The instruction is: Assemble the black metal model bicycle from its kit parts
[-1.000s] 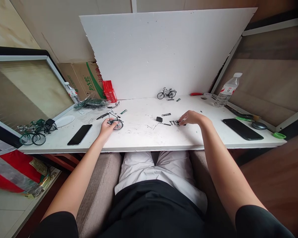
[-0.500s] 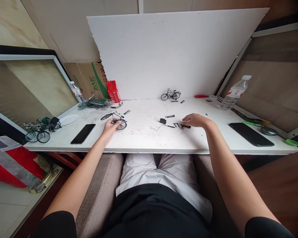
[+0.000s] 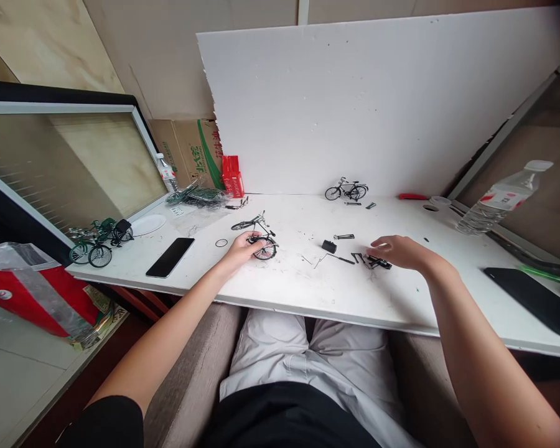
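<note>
My left hand [image 3: 241, 247] grips a small, partly built black model bicycle [image 3: 259, 239] that rests on the white table [image 3: 308, 292]. My right hand [image 3: 399, 251] lies flat on the table, fingers over several small black metal parts [image 3: 376, 261]. More loose parts lie between the hands: a black block [image 3: 328, 246], thin rods [image 3: 340, 259] and a short bar [image 3: 343, 236]. A finished black model bicycle [image 3: 346, 189] stands at the back against the white foam board [image 3: 382, 106].
A black phone [image 3: 170, 257] lies left of my left hand, and another phone [image 3: 532, 299] at the right. Green model bicycles [image 3: 98, 241] stand at the far left edge. A water bottle [image 3: 501, 198], a red box [image 3: 232, 176] and a bagged pile of parts [image 3: 196, 196] stand further back.
The view has swung to the left, so everything sits further right in the picture. My right hand has slid a little right over the small parts. My left hand still holds the bicycle.
</note>
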Demonstrator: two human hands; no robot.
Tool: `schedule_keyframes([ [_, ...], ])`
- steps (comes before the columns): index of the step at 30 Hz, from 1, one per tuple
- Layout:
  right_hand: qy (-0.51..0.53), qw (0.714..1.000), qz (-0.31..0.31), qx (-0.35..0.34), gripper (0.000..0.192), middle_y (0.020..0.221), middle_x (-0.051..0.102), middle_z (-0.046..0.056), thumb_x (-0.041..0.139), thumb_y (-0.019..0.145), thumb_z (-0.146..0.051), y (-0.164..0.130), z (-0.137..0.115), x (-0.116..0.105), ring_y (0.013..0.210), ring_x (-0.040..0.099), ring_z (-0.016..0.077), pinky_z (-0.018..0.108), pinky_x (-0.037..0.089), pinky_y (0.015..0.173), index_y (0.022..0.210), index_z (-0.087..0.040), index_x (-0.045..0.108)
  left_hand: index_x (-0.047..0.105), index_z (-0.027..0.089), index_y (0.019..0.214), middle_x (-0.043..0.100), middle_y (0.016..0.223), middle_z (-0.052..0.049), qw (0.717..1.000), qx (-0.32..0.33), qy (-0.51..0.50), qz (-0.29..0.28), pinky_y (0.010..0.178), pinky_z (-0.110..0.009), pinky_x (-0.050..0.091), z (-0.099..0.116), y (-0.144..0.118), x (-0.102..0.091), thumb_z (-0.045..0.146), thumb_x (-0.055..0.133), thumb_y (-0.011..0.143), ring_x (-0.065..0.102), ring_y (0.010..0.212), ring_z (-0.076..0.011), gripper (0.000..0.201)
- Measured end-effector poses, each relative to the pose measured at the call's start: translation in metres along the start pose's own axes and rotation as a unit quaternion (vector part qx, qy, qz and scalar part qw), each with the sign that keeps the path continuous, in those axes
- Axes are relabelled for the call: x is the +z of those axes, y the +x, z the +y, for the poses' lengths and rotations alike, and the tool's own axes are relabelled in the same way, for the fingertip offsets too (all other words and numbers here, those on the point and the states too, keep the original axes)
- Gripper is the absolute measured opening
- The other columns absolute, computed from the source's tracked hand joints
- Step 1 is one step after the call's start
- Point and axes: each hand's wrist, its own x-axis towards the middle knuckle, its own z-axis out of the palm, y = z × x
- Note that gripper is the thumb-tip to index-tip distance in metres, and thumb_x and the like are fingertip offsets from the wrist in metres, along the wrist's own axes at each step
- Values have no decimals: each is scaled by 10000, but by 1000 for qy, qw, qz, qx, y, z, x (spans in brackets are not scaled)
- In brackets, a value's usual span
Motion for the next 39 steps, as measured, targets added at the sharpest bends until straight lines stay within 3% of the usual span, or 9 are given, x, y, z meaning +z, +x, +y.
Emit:
schedule_keyframes([
  [4, -8, 1000, 3, 10, 640, 1366, 809, 144, 650, 883, -752, 8, 2, -3, 1079, 821, 381, 434, 654, 829, 1263, -265, 818, 697, 216, 1191, 792, 1087, -83, 1000, -14, 20, -12, 732, -276, 559, 1, 20, 14, 391, 987, 747, 766, 885, -190, 559],
  [12, -1, 1000, -25, 20, 683, 1216, 843, 162, 640, 845, -809, 29, -2, -12, 885, 818, 390, 528, 642, 817, 1263, -294, 807, 660, 236, 1201, 756, 911, -57, 998, -4, 34, -54, 734, -317, 496, -4, 68, 46, 415, 961, 783, 723, 771, -192, 546],
  [18, -78, 997, -21, 17, 670, 1175, 837, 171, 544, 940, -769, 54, -4, -18, 975, 800, 395, 515, 628, 814, 1282, -254, 802, 626, 234, 1224, 455, 681, 87, 991, 61, 116, 16, 633, -281, 354, -3, 101, 77, 322, 905, 830, 437, 588, -112, 490],
  [23, -134, 989, -33, 53, 641, 1163, 833, 144, 436, 1036, -671, 73, -18, -19, 1091, 764, 386, 499, 589, 845, 1373, -219, 740, 574, 244, 1281, 519, 759, 78, 991, 87, 102, 11, 675, -254, 411, -5, 131, 102, 382, 871, 869, 486, 637, -109, 526],
  [30, -144, 988, -7, 50, 591, 1098, 824, 144, 347, 1060, -621, 114, -29, -16, 1070, 740, 379, 504, 556, 824, 1282, -244, 745, 534, 255, 1327, 508, 656, 97, 993, 64, 101, 3, 606, -247, 365, -17, 169, 129, 341, 792, 937, 480, 567, -119, 475],
  [35, -128, 991, -12, 44, 518, 1096, 818, 128, 378, 1035, -647, 144, -29, -11, 977, 737, 355, 482, 539, 785, 1129, -257, 706, 508, 264, 1319, 544, 713, 89, 995, 68, 65, 27, 643, -241, 408, -35, 185, 134, 338, 792, 946, 523, 620, -118, 474],
  [39, -102, 993, 12, 52, 445, 1055, 805, 111, 377, 1029, -641, 151, -29, 2, 823, 717, 324, 470, 519, 723, 1118, -274, 613, 508, 264, 1311, 542, 738, 76, 993, 44, 92, 52, 675, -254, 416, -43, 186, 132, 322, 776, 953, 510, 652, -128, 450],
])
